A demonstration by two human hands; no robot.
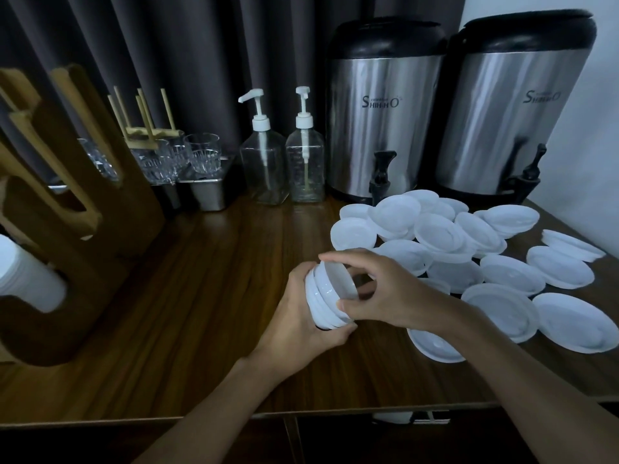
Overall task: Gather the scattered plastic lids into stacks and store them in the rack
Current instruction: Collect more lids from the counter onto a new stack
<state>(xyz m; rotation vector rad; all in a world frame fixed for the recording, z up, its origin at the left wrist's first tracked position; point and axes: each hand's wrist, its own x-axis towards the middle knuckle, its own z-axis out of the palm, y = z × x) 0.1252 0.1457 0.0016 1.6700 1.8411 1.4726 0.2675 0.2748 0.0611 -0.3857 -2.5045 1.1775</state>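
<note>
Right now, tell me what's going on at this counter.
A person is mid-stacking. The left hand cups a small stack of lids on its side over the wooden counter, while the fingers of the right hand grip its open end. Many loose lids lie scattered to the right, before two steel dispensers. The wooden rack stands at left.

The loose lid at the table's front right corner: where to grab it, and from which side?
Pinch the lid by its thin rim at the near-right edge, coming from above. It lies flat, and that edge looks free, while its left edge meets a neighbouring lid.
</note>
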